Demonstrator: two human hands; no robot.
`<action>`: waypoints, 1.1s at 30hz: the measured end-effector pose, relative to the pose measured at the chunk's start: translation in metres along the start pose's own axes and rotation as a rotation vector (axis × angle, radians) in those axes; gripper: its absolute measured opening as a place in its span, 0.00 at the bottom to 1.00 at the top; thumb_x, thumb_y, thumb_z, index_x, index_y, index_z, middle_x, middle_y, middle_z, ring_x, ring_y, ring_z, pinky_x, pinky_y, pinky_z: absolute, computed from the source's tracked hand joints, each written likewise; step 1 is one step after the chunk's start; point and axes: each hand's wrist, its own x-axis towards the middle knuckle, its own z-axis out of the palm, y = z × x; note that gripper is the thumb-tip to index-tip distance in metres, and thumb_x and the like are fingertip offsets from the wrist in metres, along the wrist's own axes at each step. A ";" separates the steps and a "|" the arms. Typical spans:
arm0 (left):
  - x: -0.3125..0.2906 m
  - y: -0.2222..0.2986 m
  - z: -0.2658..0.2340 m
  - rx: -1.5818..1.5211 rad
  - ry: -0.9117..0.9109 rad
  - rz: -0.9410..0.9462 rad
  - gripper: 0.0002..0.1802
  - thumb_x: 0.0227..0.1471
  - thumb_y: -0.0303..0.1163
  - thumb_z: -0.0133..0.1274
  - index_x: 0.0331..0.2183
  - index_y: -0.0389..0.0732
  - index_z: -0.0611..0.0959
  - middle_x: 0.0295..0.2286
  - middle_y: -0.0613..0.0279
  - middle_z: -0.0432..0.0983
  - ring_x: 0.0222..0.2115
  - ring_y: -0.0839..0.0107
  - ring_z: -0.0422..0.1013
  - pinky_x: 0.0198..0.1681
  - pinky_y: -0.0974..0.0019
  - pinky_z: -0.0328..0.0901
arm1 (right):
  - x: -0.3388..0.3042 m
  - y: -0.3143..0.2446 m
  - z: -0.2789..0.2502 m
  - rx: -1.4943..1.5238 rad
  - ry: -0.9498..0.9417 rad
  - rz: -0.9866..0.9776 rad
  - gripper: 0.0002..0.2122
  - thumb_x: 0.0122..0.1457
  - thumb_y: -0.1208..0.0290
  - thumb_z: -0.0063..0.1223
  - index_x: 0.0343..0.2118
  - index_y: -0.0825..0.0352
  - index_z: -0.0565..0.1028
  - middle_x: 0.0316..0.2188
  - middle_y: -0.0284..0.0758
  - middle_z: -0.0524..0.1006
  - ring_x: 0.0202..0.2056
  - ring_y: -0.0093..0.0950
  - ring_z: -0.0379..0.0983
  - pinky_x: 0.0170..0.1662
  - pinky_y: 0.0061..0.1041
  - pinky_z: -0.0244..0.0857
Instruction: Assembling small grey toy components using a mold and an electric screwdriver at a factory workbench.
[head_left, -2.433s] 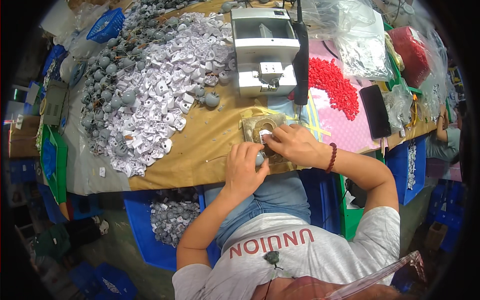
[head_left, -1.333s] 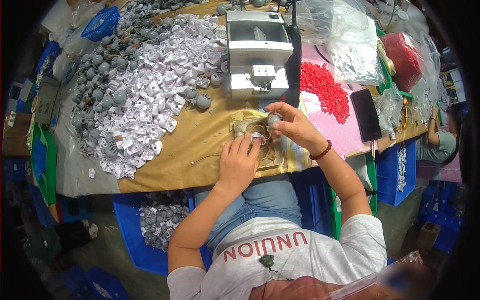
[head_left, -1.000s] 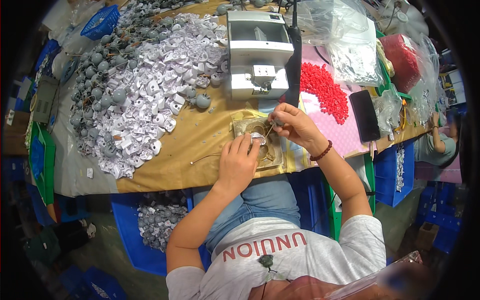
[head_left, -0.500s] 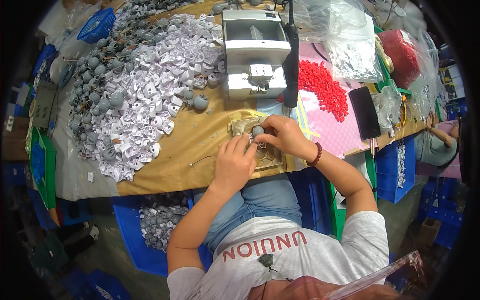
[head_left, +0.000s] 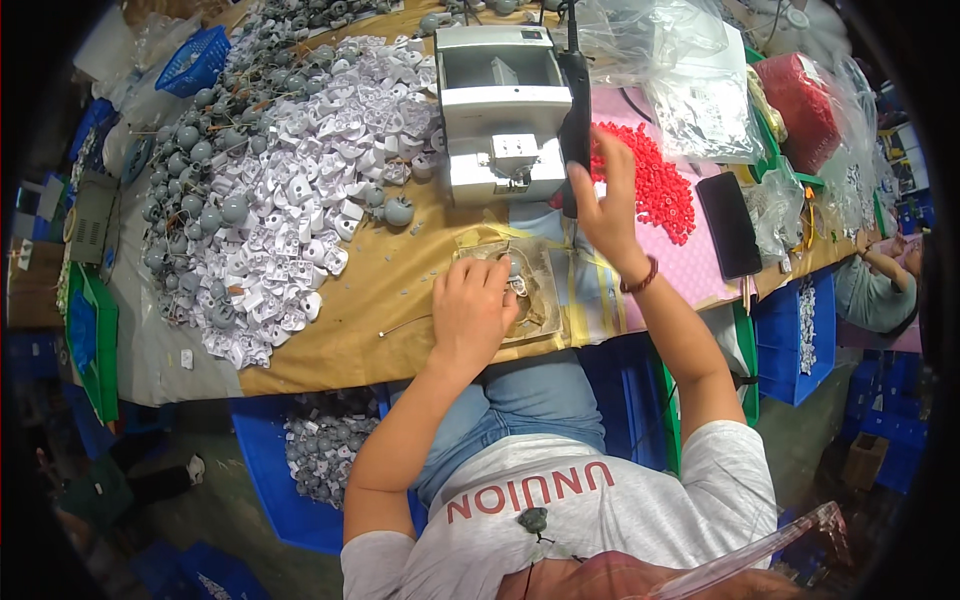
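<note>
My left hand (head_left: 473, 308) is closed around a small grey ball-shaped part (head_left: 515, 266), mostly hidden under its fingers. It rests over a shallow, worn square tray (head_left: 543, 310) at the table's front edge. A thin wire (head_left: 405, 327) sticks out to the left of that hand. Raised off the tray, my right hand (head_left: 612, 212) has its fingers apart. Its thumb lies by the lower end of a long black tool (head_left: 574, 130), though contact is unclear. Its fingertips are beside a pile of small red plastic parts (head_left: 655, 185).
A white and grey machine (head_left: 503, 110) stands at the middle back. Left of it spreads a large heap of white plastic parts (head_left: 300, 190) with grey balls (head_left: 190, 150). A black phone (head_left: 730, 226) lies on the right. Below the table stands a blue bin (head_left: 265, 470).
My right hand has let go of the grey ball part and moved up and right, toward the black tool and red parts. My left hand stays over the tray, its fingers now covering the ball.
</note>
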 end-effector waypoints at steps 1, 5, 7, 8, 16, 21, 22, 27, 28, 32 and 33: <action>0.001 0.000 0.003 0.008 0.006 0.002 0.23 0.42 0.31 0.63 0.44 0.42 0.81 0.36 0.61 0.76 0.42 0.59 0.70 0.44 0.55 0.64 | 0.000 0.024 0.014 0.053 -0.021 0.089 0.22 0.59 0.75 0.58 0.56 0.71 0.69 0.49 0.46 0.72 0.44 0.32 0.72 0.45 0.30 0.68; 0.001 -0.003 0.009 0.005 0.031 -0.012 0.22 0.41 0.30 0.62 0.43 0.42 0.81 0.35 0.60 0.75 0.40 0.58 0.70 0.44 0.55 0.64 | 0.021 0.035 0.018 0.516 -0.316 0.652 0.27 0.58 0.73 0.62 0.59 0.71 0.65 0.44 0.40 0.75 0.39 0.25 0.74 0.42 0.24 0.69; -0.002 -0.002 0.008 -0.003 0.030 -0.020 0.22 0.41 0.30 0.62 0.43 0.41 0.81 0.35 0.59 0.75 0.40 0.58 0.70 0.44 0.54 0.63 | 0.020 0.023 0.015 0.557 -0.114 0.543 0.27 0.56 0.74 0.65 0.58 0.70 0.66 0.41 0.36 0.75 0.38 0.22 0.74 0.41 0.22 0.69; 0.000 -0.002 0.008 -0.012 0.033 -0.019 0.22 0.41 0.30 0.62 0.43 0.41 0.81 0.35 0.59 0.75 0.40 0.57 0.70 0.44 0.54 0.63 | 0.020 0.014 0.008 0.570 -0.010 0.485 0.27 0.56 0.75 0.66 0.57 0.69 0.66 0.39 0.34 0.75 0.37 0.21 0.74 0.41 0.21 0.69; 0.002 0.000 0.004 -0.047 0.016 -0.028 0.22 0.41 0.29 0.60 0.43 0.41 0.81 0.34 0.61 0.76 0.40 0.59 0.70 0.43 0.55 0.62 | 0.093 -0.062 -0.012 1.111 0.022 0.200 0.11 0.57 0.85 0.59 0.40 0.69 0.71 0.25 0.29 0.77 0.26 0.18 0.74 0.30 0.19 0.69; 0.000 -0.002 0.009 -0.038 0.014 -0.040 0.22 0.41 0.29 0.60 0.43 0.41 0.81 0.35 0.62 0.76 0.41 0.61 0.71 0.44 0.55 0.63 | 0.111 -0.062 0.019 1.001 -0.058 0.172 0.11 0.57 0.83 0.60 0.41 0.69 0.70 0.25 0.30 0.77 0.25 0.19 0.75 0.30 0.20 0.69; 0.000 -0.002 0.010 -0.026 0.019 -0.035 0.22 0.41 0.30 0.60 0.43 0.42 0.81 0.35 0.61 0.76 0.41 0.61 0.71 0.44 0.55 0.63 | 0.112 -0.060 0.024 0.959 -0.086 0.174 0.13 0.57 0.83 0.59 0.44 0.70 0.69 0.25 0.31 0.77 0.25 0.21 0.75 0.30 0.21 0.70; -0.001 -0.003 0.010 -0.042 0.050 -0.017 0.21 0.41 0.30 0.61 0.42 0.42 0.81 0.35 0.61 0.76 0.41 0.60 0.71 0.44 0.55 0.64 | 0.112 -0.068 0.044 0.896 -0.188 0.331 0.15 0.54 0.79 0.63 0.41 0.68 0.68 0.25 0.31 0.77 0.23 0.20 0.75 0.28 0.22 0.70; 0.000 -0.003 0.010 -0.046 0.053 -0.017 0.21 0.41 0.30 0.61 0.42 0.42 0.81 0.35 0.61 0.76 0.41 0.60 0.71 0.44 0.55 0.64 | 0.111 -0.070 0.043 0.940 -0.236 0.400 0.16 0.54 0.78 0.64 0.42 0.68 0.67 0.25 0.31 0.76 0.23 0.20 0.74 0.28 0.22 0.70; -0.001 -0.002 0.010 -0.039 0.019 -0.046 0.21 0.41 0.30 0.61 0.42 0.42 0.81 0.35 0.60 0.75 0.41 0.58 0.71 0.44 0.54 0.63 | 0.083 -0.083 0.021 0.983 -0.327 0.439 0.14 0.53 0.79 0.63 0.39 0.68 0.69 0.24 0.30 0.75 0.23 0.20 0.74 0.27 0.22 0.69; -0.001 -0.003 0.010 -0.042 0.019 -0.040 0.21 0.41 0.30 0.61 0.42 0.42 0.80 0.35 0.60 0.75 0.41 0.58 0.71 0.44 0.54 0.63 | 0.073 -0.090 0.012 1.000 -0.328 0.452 0.13 0.53 0.80 0.62 0.38 0.68 0.69 0.25 0.30 0.75 0.23 0.20 0.74 0.28 0.22 0.69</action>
